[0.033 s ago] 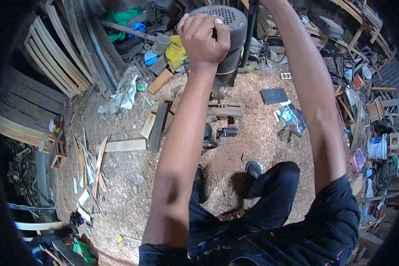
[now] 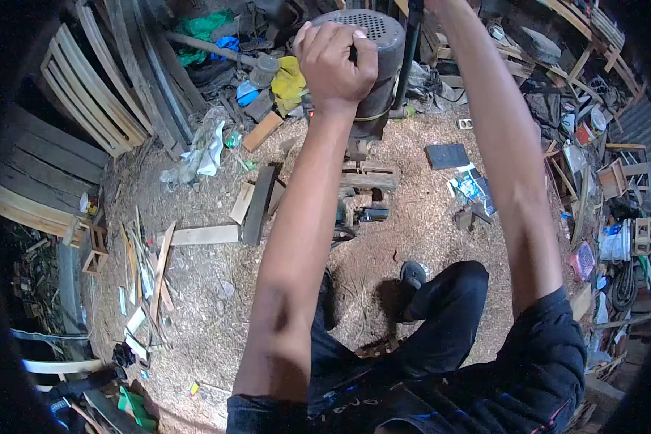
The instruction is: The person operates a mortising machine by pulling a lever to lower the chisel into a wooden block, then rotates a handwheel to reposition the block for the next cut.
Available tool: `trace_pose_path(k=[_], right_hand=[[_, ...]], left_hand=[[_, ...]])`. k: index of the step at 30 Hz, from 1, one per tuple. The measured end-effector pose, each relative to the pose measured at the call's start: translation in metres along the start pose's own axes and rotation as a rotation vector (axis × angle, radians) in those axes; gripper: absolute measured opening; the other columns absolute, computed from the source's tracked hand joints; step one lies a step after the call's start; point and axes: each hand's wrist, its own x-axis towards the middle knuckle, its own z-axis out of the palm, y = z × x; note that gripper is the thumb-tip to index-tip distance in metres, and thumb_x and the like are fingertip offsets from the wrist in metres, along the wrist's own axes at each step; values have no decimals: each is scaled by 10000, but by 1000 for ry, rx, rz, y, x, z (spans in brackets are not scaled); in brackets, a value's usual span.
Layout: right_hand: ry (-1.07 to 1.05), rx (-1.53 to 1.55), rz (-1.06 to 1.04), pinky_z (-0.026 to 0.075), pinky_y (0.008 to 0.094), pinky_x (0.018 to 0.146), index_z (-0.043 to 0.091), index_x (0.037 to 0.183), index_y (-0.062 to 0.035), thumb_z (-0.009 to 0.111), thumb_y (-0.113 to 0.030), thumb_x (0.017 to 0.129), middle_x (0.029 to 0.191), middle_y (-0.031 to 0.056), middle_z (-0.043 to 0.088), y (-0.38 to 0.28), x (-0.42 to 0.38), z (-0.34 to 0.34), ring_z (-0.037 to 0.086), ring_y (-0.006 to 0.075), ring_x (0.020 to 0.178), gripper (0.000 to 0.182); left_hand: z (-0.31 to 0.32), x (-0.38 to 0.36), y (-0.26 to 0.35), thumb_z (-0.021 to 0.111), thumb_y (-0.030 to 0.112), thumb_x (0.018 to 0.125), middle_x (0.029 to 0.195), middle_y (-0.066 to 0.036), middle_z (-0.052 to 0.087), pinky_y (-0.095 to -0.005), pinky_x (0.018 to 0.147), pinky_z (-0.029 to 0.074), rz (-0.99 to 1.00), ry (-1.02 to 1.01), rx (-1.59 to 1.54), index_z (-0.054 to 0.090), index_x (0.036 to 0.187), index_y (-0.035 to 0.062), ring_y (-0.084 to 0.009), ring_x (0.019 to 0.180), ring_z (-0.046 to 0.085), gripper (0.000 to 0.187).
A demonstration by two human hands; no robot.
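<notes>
My left hand is closed in a fist, with its knuckles up, against the near left side of a dark upright motor-like cylinder with a perforated round top. Whatever lies inside its curled fingers is hidden. My right hand is at the top edge, mostly cut off, beside a black upright pole; its fingers do not show. Below the cylinder, a worn wooden block and a small dark metal part sit near the floor, partly behind my left forearm.
Wood shavings cover the floor. Curved wooden slats lean at the left, with offcuts lying nearby. A dark flat block lies right of the machine. Yellow cloth and clutter line the back. A pink basket stands right.
</notes>
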Motion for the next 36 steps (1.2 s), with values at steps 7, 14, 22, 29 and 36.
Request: trace_pose_path(k=[7, 14, 22, 29, 36], right_hand=[[114, -16, -245, 329, 332, 474, 516, 615, -83, 506, -302, 967, 542, 19, 459, -5, -82, 5, 438, 153, 464, 415], [72, 56, -368, 304, 298, 467, 507, 608, -73, 477, -249, 994, 534, 15, 449, 6, -115, 1, 417, 118, 473, 426], [68, -59, -513, 295, 286, 499, 515, 618, -57, 484, -289, 1009, 556, 5, 465, 14, -197, -11, 416, 107, 505, 456], [-26, 51, -557, 281, 292, 512, 452, 618, -27, 461, -217, 980, 581, 39, 451, 42, -267, -25, 391, 110, 535, 408], [-70, -70, -618, 378, 339, 581, 439, 600, -35, 474, -226, 900, 609, 67, 480, 89, -360, -49, 458, 188, 592, 357]], left_hand=[[-10, -4, 4, 582, 200, 839, 810, -51, 701, -441, 933, 451, -11, 25, -23, 732, 752, 94, -277, 816, 649, 204], [-11, -8, 3, 578, 188, 832, 804, -45, 703, -447, 951, 451, -7, 17, -14, 727, 755, 95, -288, 812, 654, 192], [-6, -18, -1, 609, 170, 770, 745, -32, 662, -428, 930, 435, 23, 72, -44, 709, 701, 120, -259, 796, 625, 132], [-5, -25, -4, 609, 182, 779, 734, -27, 662, -414, 900, 443, 39, 68, -66, 714, 704, 120, -254, 785, 624, 143], [-10, -36, -3, 574, 185, 834, 801, -61, 703, -424, 872, 469, 39, 32, -58, 743, 766, 100, -290, 795, 644, 201]])
